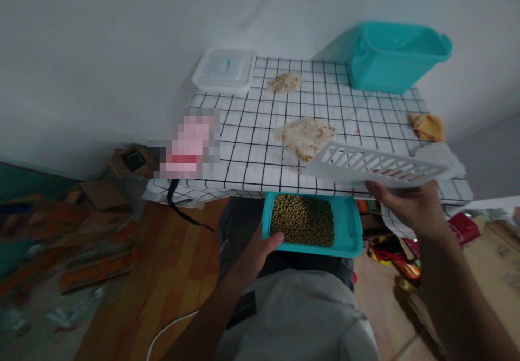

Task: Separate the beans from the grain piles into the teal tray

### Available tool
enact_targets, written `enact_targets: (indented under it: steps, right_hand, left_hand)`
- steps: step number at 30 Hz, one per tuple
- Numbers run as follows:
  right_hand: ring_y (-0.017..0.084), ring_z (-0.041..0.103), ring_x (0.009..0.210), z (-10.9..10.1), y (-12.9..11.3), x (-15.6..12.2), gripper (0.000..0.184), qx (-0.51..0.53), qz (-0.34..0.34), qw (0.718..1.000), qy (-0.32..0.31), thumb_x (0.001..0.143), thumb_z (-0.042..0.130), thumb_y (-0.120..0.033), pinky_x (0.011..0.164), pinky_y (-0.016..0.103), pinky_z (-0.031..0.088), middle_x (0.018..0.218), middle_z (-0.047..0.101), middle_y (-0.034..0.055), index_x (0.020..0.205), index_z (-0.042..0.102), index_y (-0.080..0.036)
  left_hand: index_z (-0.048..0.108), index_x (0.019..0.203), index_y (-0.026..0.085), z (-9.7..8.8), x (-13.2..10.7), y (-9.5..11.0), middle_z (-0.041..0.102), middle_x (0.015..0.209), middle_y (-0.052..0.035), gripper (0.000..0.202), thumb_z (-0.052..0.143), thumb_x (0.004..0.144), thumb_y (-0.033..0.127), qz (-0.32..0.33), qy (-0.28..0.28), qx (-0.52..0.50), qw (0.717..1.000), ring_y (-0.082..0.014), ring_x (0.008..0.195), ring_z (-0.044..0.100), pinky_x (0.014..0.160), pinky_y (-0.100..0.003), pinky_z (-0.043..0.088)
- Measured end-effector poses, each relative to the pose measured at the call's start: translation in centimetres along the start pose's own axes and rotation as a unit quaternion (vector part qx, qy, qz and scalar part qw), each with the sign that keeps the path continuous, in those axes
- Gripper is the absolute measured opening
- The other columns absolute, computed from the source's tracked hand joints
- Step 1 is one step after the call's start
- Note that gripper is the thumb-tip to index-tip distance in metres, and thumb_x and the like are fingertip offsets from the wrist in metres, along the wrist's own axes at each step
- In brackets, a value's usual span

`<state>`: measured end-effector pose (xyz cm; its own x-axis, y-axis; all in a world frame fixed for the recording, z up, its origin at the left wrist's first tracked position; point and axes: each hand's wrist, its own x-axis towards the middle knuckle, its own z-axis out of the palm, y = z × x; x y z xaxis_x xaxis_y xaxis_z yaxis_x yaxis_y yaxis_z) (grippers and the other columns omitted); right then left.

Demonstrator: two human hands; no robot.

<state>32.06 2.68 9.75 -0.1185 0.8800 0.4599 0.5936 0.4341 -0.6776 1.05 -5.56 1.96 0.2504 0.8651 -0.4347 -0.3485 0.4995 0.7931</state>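
My left hand (266, 244) grips the left front corner of a teal plastic tray (348, 225), with the thumb over its rim. Small round beans (303, 220) lie in the tray, lighter at the left and greener at the right, leaving the tray's right end bare. The tray is at the table's front edge, above my lap. My right hand (414, 204) is closed on the right end of a white slotted plastic panel (345, 169), which stands tilted on edge at the table front. Just beyond the panel's left end is a pile of pale grains mixed with yellowish beans (304, 136).
A smaller grain pile (285, 82) lies farther back on the checked tablecloth (244, 139). Around it stand a white lidded box (223, 71) and a teal bin (400, 60). A yellow cloth (427, 126) lies at right, a blurred-out pink item (189, 144) at left. Cardboard clutters the floor.
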Motion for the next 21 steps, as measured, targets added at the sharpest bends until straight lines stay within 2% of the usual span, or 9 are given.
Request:
enact_targets:
  steps: [4,10,17,21]
  right_hand:
    - [0.024,0.072,0.076,0.5,0.6,0.8,0.013,-0.003,0.005,1.000,-0.006,0.076,0.076,-0.022,0.065,0.036,0.059,0.082,0.076,-0.0015,0.087,0.074,-0.028]
    - [0.024,0.072,0.079,1.0,1.3,0.9,0.015,-0.003,-0.011,1.000,-0.002,0.076,0.076,-0.025,0.068,0.035,0.059,0.084,0.076,-0.0011,0.090,0.074,-0.026]
    - [0.021,0.071,0.068,0.6,0.9,0.1,0.015,0.010,-0.010,1.000,-0.023,0.077,0.076,-0.021,0.061,0.032,0.058,0.069,0.073,-0.0041,0.089,0.074,-0.029]
    - [0.020,0.071,0.067,0.4,0.5,-0.2,0.017,0.021,-0.008,0.999,-0.033,0.077,0.076,-0.021,0.061,0.032,0.058,0.073,0.074,-0.0041,0.092,0.074,-0.030]
  left_hand:
    - [0.050,0.139,0.027,-0.1,0.0,0.1,0.059,0.142,-0.0031,0.053,0.062,0.087,0.031,0.003,-0.020,0.005,1.000,-0.0283,0.134,0.049,0.118,-0.043,0.030]
    - [0.057,0.131,0.026,-0.6,0.1,0.0,0.061,0.139,-0.0035,0.048,0.065,0.085,0.038,-0.011,-0.030,0.031,0.999,-0.0298,0.130,0.052,0.116,-0.044,0.033]
    - [0.060,0.129,0.022,-0.6,0.1,-0.3,0.063,0.137,-0.0055,0.042,0.061,0.088,0.033,-0.006,-0.038,0.013,0.999,-0.0271,0.136,0.046,0.117,-0.041,0.030]
    - [0.056,0.133,0.023,-0.3,0.1,0.2,0.061,0.138,-0.0051,0.047,0.062,0.087,0.032,-0.002,-0.036,0.013,0.999,-0.0279,0.134,0.048,0.116,-0.043,0.032]
